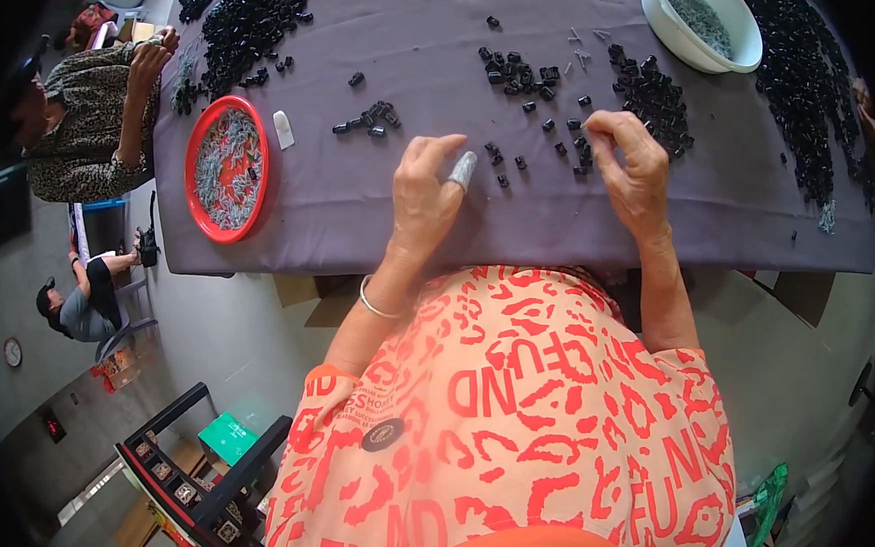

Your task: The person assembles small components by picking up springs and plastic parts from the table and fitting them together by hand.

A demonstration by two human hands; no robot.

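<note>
My left hand [424,195] hovers over the purple-grey tablecloth, a grey wrap [462,170] round its thumb. Its index finger and thumb are a little apart, with nothing visible between them. On the right, my right hand [634,173] has its fingers curled in toward the thumb beside a few loose black pieces [581,162]; whatever is at its fingertips is too small to make out. Small black block-like pieces [515,73] lie scattered beyond both hands, and a denser heap [654,98] is just past my right hand. Another small group [372,119] rests left of my left hand.
A red oval tray [192,173] of small grey pieces stands at the left, a white strip [283,130] beside it. At the far right is a white bowl [711,62] of similar bits. Big black piles [247,26] cover the far left. Another person [96,117] works at the left edge.
</note>
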